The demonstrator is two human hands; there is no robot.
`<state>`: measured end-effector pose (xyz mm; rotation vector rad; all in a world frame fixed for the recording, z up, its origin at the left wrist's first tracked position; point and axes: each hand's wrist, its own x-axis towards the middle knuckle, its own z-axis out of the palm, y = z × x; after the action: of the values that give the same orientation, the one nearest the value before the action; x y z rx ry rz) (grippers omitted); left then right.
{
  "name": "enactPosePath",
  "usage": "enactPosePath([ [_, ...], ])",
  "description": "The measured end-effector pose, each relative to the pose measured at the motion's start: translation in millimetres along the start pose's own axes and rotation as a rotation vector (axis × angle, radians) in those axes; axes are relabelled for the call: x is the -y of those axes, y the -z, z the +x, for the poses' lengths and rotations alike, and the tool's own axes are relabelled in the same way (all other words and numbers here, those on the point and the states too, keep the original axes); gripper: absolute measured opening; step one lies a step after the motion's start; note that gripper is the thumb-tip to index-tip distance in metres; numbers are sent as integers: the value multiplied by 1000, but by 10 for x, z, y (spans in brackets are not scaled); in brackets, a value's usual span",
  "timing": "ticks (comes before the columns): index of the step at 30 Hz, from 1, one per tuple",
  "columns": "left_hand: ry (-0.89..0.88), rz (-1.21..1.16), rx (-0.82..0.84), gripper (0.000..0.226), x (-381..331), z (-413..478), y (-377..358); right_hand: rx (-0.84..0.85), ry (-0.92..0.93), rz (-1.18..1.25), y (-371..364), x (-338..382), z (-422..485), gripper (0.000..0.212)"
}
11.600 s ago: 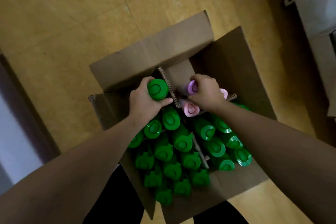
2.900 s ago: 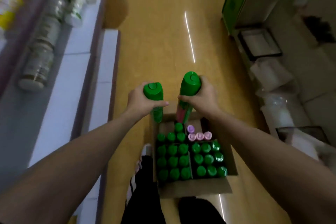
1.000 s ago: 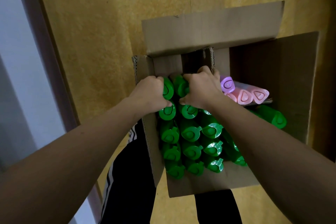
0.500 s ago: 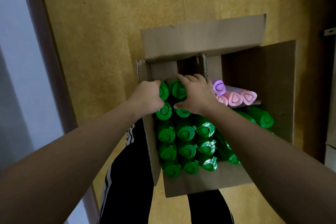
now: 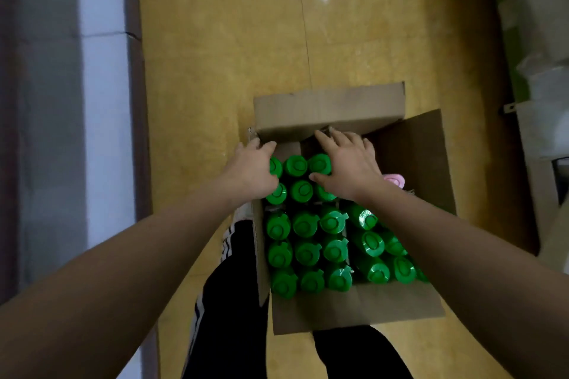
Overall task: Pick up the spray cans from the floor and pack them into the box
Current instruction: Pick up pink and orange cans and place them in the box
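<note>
Change: my grip on the caps just released | my left hand [image 5: 251,171], right hand [image 5: 349,163]: fingers straight, holding nothing | green cans [image 5: 297,165]: seated upright, far-left row of box [image 5: 328,104] | next: fetch more.

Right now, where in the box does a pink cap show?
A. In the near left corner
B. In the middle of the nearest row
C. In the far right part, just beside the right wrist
C: the pink cap peeks out beside the wrist of the right hand, in the far right part of the box, while the nearer rows show only green caps.
</note>
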<state>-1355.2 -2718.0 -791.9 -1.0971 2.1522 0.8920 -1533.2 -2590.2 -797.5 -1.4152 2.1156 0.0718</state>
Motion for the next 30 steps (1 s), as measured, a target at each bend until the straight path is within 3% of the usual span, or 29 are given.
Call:
enactPosePath([
  [9, 4, 125, -416, 88, -1120, -2216, 1440, -233, 116, -125, 2318, 646, -1460, 94],
  [19, -61, 334, -896, 92, -2022, -4869, 3140, -682, 241, -318, 4717, 1504, -3383, 96],
  [26, -133, 472, -1291, 91, -2247, -6384, 3613, -969, 265, -338, 5646, 1889, -4583, 93],
  [30, -35, 492, -1418, 91, -2128, -7108, 3494, -1017, 415, -401, 5817, 2226, -4913, 94],
])
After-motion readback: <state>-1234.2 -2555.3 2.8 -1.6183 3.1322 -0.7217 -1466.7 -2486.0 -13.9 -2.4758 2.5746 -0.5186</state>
